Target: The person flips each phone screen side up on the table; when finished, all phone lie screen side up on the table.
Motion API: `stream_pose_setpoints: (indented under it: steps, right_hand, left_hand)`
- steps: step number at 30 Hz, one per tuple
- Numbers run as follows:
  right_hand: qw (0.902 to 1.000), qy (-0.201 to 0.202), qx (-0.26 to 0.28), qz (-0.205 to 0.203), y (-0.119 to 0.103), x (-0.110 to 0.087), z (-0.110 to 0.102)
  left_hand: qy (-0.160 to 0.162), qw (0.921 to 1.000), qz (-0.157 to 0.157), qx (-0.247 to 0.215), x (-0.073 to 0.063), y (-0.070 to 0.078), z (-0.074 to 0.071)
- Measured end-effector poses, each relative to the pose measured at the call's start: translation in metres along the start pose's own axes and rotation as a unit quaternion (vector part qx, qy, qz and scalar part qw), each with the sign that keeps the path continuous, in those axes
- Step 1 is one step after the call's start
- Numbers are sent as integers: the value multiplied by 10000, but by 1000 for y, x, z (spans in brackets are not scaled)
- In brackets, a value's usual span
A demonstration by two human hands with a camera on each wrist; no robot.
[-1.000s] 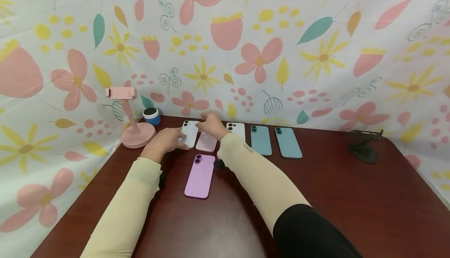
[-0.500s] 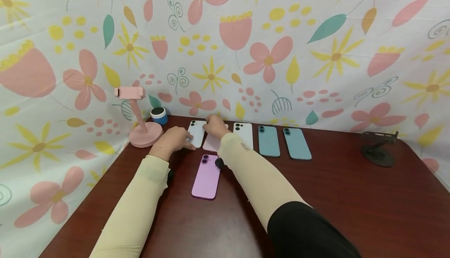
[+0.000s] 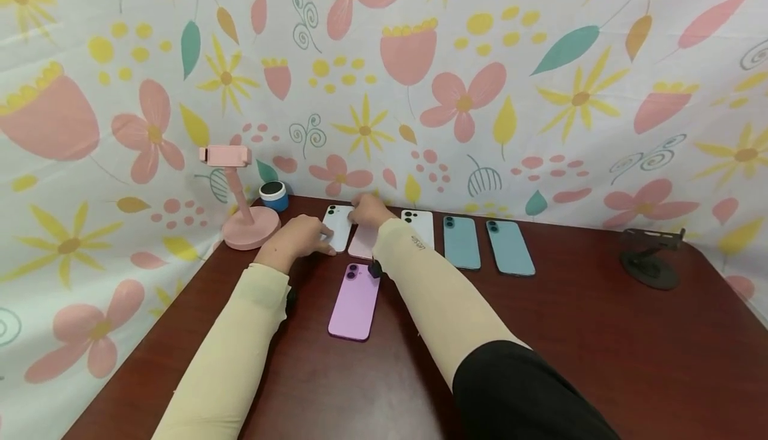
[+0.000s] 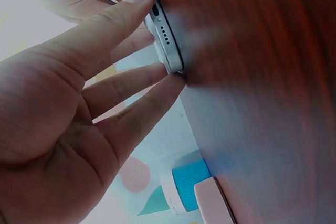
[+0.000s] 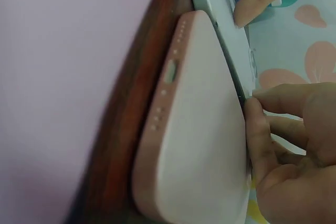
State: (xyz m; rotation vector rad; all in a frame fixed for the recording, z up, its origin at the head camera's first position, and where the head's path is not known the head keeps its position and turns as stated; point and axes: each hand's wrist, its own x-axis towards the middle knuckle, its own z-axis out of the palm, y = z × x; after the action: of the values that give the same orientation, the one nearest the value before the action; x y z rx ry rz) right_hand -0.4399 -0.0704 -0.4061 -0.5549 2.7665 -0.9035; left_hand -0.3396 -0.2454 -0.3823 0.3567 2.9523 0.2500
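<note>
The left hand (image 3: 297, 239) is pinching the near end of the white phone (image 3: 339, 227), which is lying between both hands; the right hand (image 3: 367, 211) is touching its far corner, whether gripping I cannot tell. Light pressure should be sparing the pink phone (image 3: 363, 240) beneath the right hand.

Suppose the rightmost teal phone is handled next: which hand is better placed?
Right, I'd judge. The right hand is nearer the rightmost teal phone; the left hand grips the leftmost white phone and would probably have to cross the right sleeve.
</note>
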Motion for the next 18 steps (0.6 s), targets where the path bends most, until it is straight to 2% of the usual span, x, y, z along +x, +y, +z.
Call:
stream_pose_setpoints:
  steps: [6,12,18]
  right_hand:
    - [9992,-306,-236,27,1,12,-3]
    - [9961,-511,-713,-78,7,30,-4]
    - [9949,-738,-689,15,-3,23,-9]
  left_hand:
    - [36,9996,274,53,3,-1,2]
    - [110,9990,396,170,3,-1,1]
    - [154,9980,536,313,2,-5,3]
